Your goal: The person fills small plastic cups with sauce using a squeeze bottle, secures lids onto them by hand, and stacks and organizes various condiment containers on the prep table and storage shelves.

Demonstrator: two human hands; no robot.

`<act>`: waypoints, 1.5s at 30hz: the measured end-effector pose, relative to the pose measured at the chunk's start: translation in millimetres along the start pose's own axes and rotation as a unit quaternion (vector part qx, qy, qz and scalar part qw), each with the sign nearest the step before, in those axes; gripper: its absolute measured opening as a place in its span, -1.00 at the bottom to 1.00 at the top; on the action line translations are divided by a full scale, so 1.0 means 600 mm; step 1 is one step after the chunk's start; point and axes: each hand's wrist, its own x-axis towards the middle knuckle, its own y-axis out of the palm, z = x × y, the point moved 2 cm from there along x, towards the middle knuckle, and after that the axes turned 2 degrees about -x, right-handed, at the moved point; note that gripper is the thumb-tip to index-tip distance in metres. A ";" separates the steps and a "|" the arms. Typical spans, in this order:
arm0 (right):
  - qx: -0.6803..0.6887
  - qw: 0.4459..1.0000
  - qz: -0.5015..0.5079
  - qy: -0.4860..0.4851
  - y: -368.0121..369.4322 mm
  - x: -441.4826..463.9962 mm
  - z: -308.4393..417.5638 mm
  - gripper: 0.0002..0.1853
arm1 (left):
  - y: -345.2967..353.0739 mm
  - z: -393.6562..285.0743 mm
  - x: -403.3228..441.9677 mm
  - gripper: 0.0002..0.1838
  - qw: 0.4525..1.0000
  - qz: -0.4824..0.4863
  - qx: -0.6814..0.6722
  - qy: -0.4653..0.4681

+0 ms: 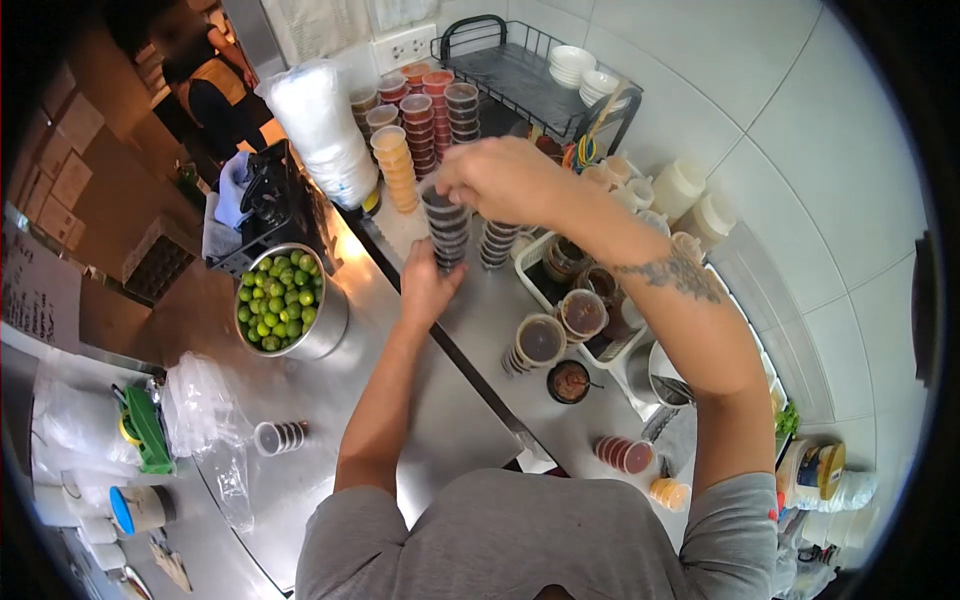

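A tall stack of lidded sauce cups (447, 228) with dark sauce stands upright in front of me. My left hand (430, 285) is wrapped round its lower part. At the top of the same stack, my right hand (505, 180) has its fingers curled against the upper cup's rim; the fingertips are partly hidden. Just right of it is a shorter stack of dark sauce cups (497, 243). Behind my left hand rises a stack of orange sauce cups (394, 165), with stacks of red sauce cups (437, 105) farther back.
A metal pot of limes (330, 325) stands on the left counter, near a fallen cup stack (280, 437). To the right are a white basket (537, 272) of jars, a large dark cup stack (540, 342) and a small black bowl (569, 382). A person (215, 85) is beyond.
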 end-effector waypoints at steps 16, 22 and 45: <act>-0.073 0.984 0.010 0.161 0.063 0.085 -0.220 -0.82 | 0.186 0.083 0.216 -0.37 0.999 -0.035 -0.010 0.008; -0.068 0.986 -0.047 0.148 0.072 0.082 -0.228 -0.83 | 0.196 0.075 0.222 -0.35 0.999 -0.048 -0.018 -0.010; -0.052 0.982 -0.154 0.100 0.096 0.053 -0.225 -0.74 | 0.108 0.077 0.131 -0.65 0.999 0.030 -0.020 -0.034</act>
